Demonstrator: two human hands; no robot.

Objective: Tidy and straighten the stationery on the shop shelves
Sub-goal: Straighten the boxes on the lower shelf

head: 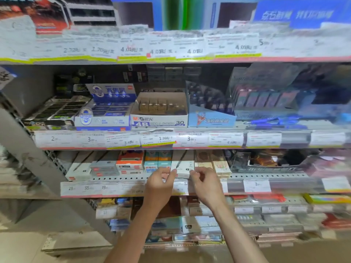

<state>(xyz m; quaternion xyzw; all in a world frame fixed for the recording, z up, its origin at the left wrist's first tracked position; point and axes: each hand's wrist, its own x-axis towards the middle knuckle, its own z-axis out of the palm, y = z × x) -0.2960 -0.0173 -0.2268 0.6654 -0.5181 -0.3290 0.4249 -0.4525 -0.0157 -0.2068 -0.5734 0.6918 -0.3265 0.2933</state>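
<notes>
Here the white pen box (182, 165) sits between left hand (160, 184) and right hand (206, 184).

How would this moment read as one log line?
left hand on white box | right hand on same box | shelf: third down

A single head-worn wide-angle view (no second camera) faces the shop shelves (190, 147) close up, angled slightly downward from about chest height.
</notes>
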